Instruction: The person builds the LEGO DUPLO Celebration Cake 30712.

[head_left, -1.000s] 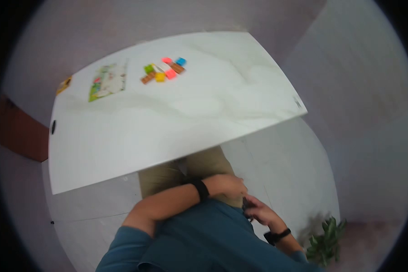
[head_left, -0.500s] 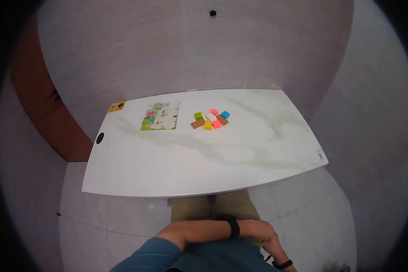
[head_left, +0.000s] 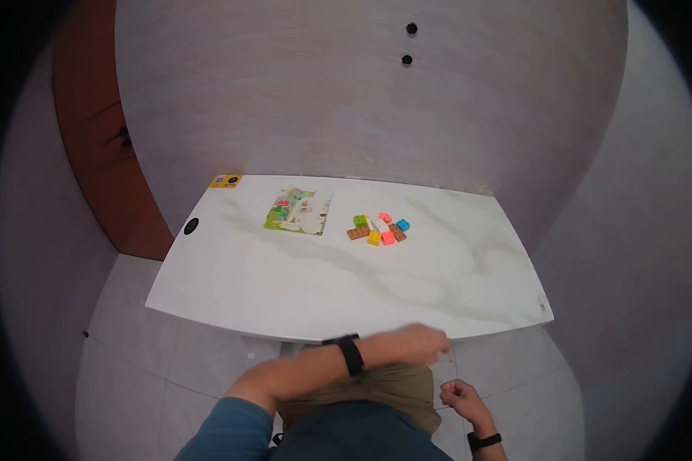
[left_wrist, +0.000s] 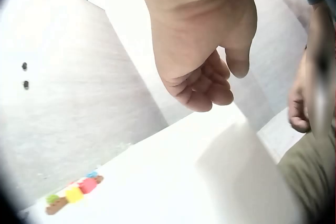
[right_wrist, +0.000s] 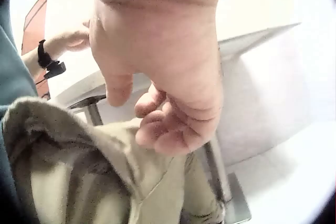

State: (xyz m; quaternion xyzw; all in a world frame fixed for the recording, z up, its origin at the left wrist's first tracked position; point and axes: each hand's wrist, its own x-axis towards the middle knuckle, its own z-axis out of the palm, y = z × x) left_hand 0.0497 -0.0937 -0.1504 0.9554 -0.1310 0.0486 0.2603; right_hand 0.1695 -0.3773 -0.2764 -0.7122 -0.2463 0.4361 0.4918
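My left hand (head_left: 415,344) reaches across my body by the table's front edge, its fingers loosely curled around nothing. In the left wrist view the left hand (left_wrist: 202,50) shows its palm side, thumb apart from the bent fingers. My right hand (head_left: 463,399) hangs lower, to the right of my lap. The right wrist view shows the right hand (right_wrist: 163,87) loosely curled too, with nothing in it. Both hands are away from the cluster of toy building bricks on the table: green (head_left: 360,220), brown (head_left: 358,233), yellow (head_left: 374,239), pink (head_left: 388,239), white and blue (head_left: 403,224).
The white table (head_left: 284,284) stands against the wall. A colourful picture sheet (head_left: 298,213) lies left of the bricks. A yellow label (head_left: 226,180) marks the back left corner, and a black disc (head_left: 191,227) sits at the left edge.
My hands, together by my waist before, have come apart. The left has risen toward the table edge, and the right hangs separately. The head view has tilted up and shows more wall.
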